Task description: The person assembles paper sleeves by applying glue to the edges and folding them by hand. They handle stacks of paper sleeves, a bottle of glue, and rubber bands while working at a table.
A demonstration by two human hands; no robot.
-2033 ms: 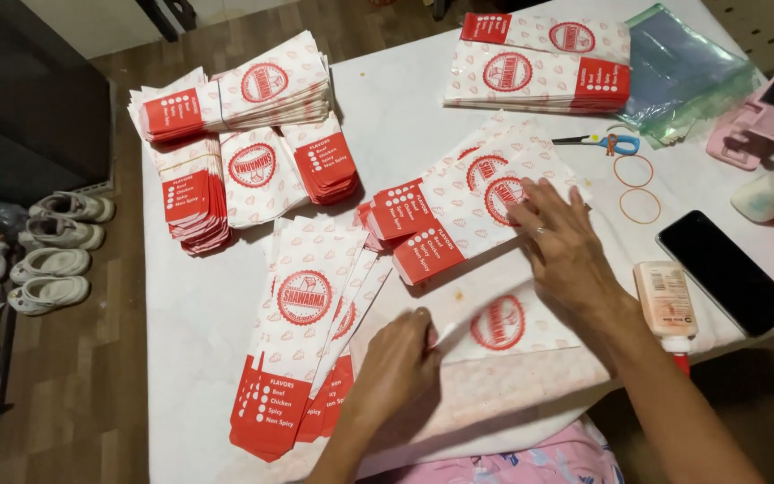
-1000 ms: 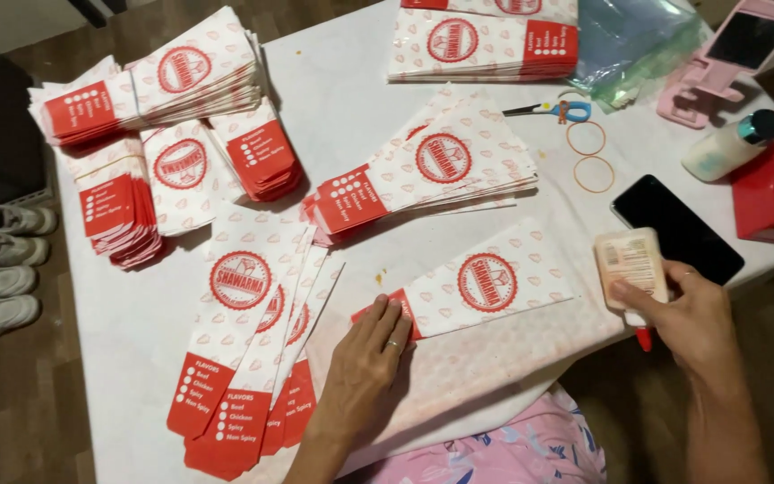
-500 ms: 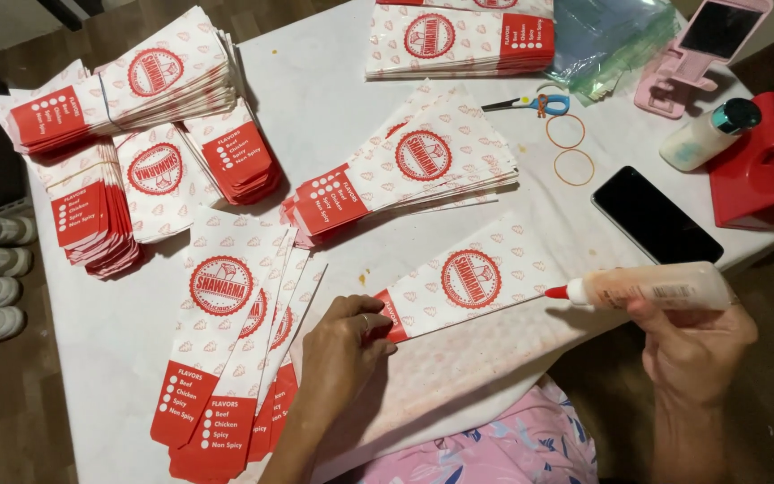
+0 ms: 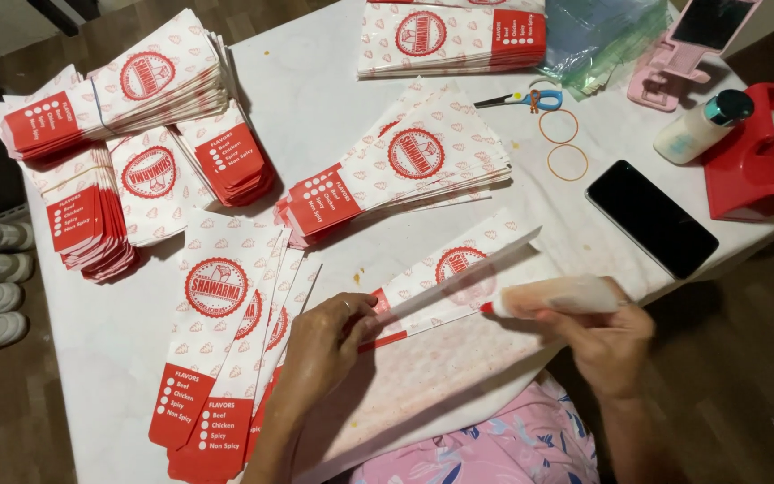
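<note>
A flat red-and-white paper bag (image 4: 459,269) lies on a white sheet in front of me, one long flap lifted along its edge. My left hand (image 4: 324,345) presses down the bag's red end and holds the flap up. My right hand (image 4: 606,336) grips a pale glue bottle (image 4: 562,296) held sideways, its red tip touching the bag just under the raised flap.
Stacks of the same bags lie on the white table (image 4: 315,99): far left (image 4: 109,99), middle (image 4: 396,175), back (image 4: 450,36), a fanned row at left front (image 4: 226,350). Small scissors (image 4: 517,99), two rubber bands (image 4: 566,143), black phone (image 4: 651,218), red dispenser (image 4: 754,166), white bottle (image 4: 700,127) on the right.
My right hand picked up the glue bottle from the right, turned it sideways and brought its tip onto the bag. My left hand has lifted the bag's flap.
</note>
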